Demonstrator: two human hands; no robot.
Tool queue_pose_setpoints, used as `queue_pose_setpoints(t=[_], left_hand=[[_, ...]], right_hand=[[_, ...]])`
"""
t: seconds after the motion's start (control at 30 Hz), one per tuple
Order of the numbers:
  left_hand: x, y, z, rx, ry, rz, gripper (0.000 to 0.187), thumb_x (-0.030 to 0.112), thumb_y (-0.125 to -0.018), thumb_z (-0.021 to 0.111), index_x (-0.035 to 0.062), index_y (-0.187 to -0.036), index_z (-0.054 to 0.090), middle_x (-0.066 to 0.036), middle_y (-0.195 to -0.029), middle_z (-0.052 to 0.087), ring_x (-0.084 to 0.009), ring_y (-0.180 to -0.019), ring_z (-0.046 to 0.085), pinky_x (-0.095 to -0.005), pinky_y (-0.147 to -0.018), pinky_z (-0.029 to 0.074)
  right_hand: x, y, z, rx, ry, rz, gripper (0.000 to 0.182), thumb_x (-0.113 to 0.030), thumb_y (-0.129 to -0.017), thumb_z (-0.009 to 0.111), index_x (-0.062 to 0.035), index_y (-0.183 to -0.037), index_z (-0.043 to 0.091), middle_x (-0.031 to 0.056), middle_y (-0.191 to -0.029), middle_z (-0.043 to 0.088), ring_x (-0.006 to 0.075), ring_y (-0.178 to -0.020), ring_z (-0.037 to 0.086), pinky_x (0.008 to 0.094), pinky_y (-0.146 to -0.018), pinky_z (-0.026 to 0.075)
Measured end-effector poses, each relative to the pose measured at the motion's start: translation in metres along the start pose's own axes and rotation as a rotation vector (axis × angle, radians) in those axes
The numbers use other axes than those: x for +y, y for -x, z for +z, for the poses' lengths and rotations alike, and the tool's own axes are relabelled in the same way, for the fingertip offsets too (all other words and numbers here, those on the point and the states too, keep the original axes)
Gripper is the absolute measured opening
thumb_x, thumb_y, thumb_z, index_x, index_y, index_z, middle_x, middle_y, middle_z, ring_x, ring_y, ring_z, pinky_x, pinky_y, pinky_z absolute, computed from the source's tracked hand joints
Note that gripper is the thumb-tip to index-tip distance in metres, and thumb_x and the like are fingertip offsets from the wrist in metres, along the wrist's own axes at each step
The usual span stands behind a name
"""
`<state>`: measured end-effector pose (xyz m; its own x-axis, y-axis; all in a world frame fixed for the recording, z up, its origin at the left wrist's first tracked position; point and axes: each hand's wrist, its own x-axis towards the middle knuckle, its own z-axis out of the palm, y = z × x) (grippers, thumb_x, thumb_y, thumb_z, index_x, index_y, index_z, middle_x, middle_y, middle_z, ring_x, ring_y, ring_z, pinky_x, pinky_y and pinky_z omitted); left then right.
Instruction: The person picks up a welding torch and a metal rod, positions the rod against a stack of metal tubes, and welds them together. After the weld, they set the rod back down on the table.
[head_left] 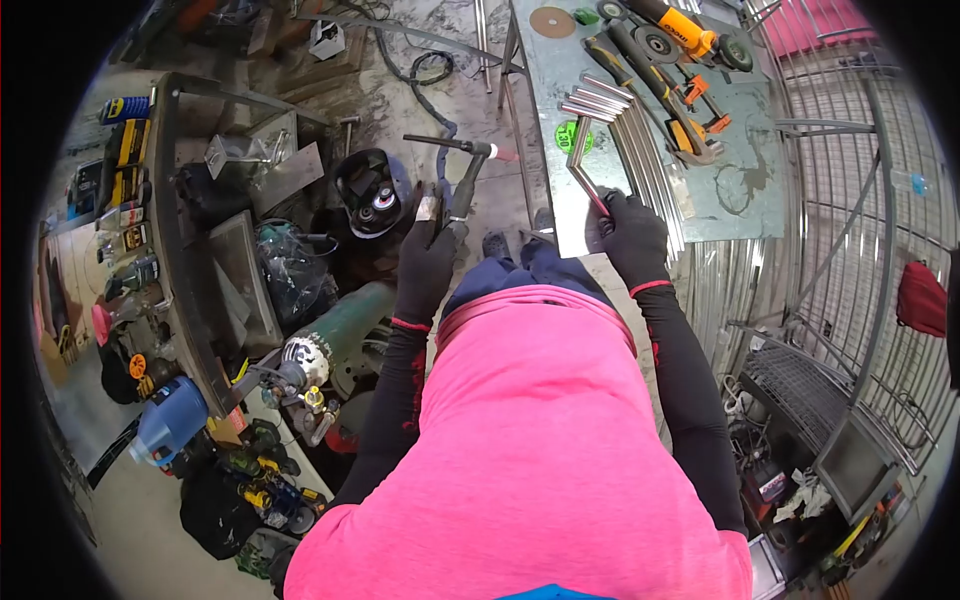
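My left hand (pixel 427 262), in a black glove, is closed around the handle of a TIG welding torch (pixel 463 188). The torch has a long black back cap and a pinkish cup that points right, toward the table. A small silver piece (pixel 427 208) shows at the fingers of this hand; what it is I cannot make out. At the table's near edge my right hand (pixel 637 243), gloved too, grips a bent shiny metal tube (pixel 581 172). Beside it lies a row of cut metal tubes (pixel 645 165). A green round label (pixel 572 137) sits behind the bent tube.
On the metal table (pixel 755 150) lie an orange angle grinder (pixel 685 28), a hammer (pixel 695 150), orange clamps (pixel 708 105) and a cutting disc (pixel 552 22). To the left stand a welding helmet (pixel 372 192), a green gas cylinder (pixel 350 325) and a tool-laden bench. Cables cross the floor.
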<state>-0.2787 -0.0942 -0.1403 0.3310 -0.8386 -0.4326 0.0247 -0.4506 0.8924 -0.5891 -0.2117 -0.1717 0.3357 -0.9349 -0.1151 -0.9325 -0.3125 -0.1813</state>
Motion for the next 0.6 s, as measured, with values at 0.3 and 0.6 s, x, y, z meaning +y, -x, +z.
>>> queue_pose_setpoints(t=[0.3, 0.6], left_hand=[[-0.023, 0.005, -0.023, 0.016, 0.056, -0.027, 0.031, 0.013, -0.100, 0.066, -0.0031, -0.126, 0.064, -0.004, -0.090, 0.070, -0.0104, -0.071, 0.066, -0.0284, -0.060, 0.050], [-0.041, 0.012, -0.044, 0.045, 0.053, -0.017, 0.027, 0.016, -0.098, 0.070, -0.0030, -0.116, 0.064, -0.006, -0.090, 0.069, -0.0115, -0.070, 0.067, -0.0286, -0.060, 0.052]], right_hand=[[-0.009, 0.009, -0.001, 0.077, 0.053, -0.034, 0.031, -0.024, -0.089, 0.072, -0.0167, -0.119, 0.070, 0.0131, -0.095, 0.068, 0.0366, -0.085, 0.069, 0.0511, -0.074, 0.054], [-0.018, -0.004, -0.007, 0.017, -0.123, 0.010, 0.033, -0.023, -0.090, 0.070, -0.0158, -0.122, 0.074, 0.0133, -0.101, 0.069, 0.0372, -0.095, 0.069, 0.0496, -0.083, 0.055]])
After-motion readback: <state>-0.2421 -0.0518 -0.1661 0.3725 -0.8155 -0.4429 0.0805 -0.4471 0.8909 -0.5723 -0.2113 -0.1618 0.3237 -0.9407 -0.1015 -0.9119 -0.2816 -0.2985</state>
